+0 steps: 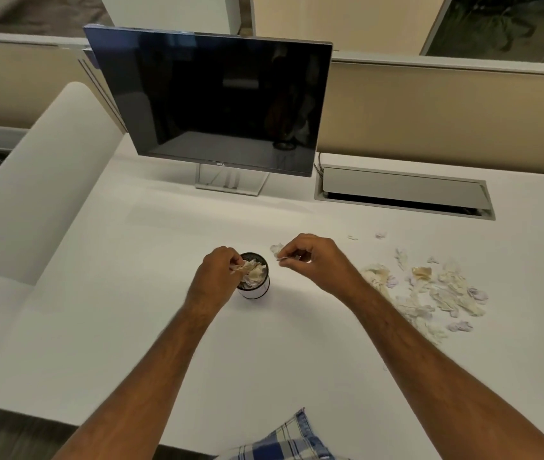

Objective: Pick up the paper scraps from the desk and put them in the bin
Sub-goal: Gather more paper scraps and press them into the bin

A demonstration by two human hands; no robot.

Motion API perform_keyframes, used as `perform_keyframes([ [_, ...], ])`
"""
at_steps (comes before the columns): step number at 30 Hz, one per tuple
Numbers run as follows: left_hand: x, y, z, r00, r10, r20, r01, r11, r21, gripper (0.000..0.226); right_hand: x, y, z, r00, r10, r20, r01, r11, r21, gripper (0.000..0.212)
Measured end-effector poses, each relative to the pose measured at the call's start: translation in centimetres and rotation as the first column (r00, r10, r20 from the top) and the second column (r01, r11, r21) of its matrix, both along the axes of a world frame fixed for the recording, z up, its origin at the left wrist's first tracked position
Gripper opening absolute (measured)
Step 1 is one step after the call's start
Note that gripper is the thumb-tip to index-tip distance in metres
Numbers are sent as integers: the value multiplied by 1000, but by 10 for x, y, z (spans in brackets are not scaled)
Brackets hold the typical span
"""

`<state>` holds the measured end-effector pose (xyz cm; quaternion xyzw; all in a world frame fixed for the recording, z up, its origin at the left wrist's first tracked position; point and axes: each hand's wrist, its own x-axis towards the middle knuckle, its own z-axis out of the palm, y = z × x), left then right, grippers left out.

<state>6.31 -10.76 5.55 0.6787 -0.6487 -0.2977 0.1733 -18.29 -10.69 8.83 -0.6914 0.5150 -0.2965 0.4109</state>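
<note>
- My left hand point(219, 273) grips scraps over the mesh bin point(253, 283); it's nearly full, so they may spill.
- My right hand point(310, 258) pinches a scrap point(284, 259) at the bin's three o'clock.
- The scrap pile point(429, 290) covers the bench point(131, 327) beyond.

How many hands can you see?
2. The left hand holds scraps over the bin; the right hand pinches a scrap just right of it.

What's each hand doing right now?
Left hand: fingers pinch paper scraps over the bin.
Right hand: fingers pinch a small paper scrap just right of the bin.
</note>
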Motion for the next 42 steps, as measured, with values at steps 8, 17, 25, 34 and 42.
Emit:
perform_keyframes([
  [8, -13, -11, -9, 955, -139, 261, 135, 990, 35, 9, 40, -4, -16, 994, 101, 49, -108, 978, 180, 7],
  [17, -21, -21, -16, 687, -322, 652, 332, 937, 114, 11, 54, -11, -43, 996, 29, -89, -10, 979, 202, 5],
  [25, -23, -21, -22, 517, -417, 747, 427, 883, 197, 9, 57, -16, -45, 953, 127, -274, -109, 991, 79, 16],
  [34, -30, -25, -13, 515, -423, 746, 444, 876, 190, 8, 60, -15, -40, 975, 12, -223, 15, 993, 118, 7],
  [42, -17, -21, -3, 669, -354, 653, 385, 917, 102, 22, 67, -12, -36, 967, 25, -255, 10, 991, 133, 8],
])
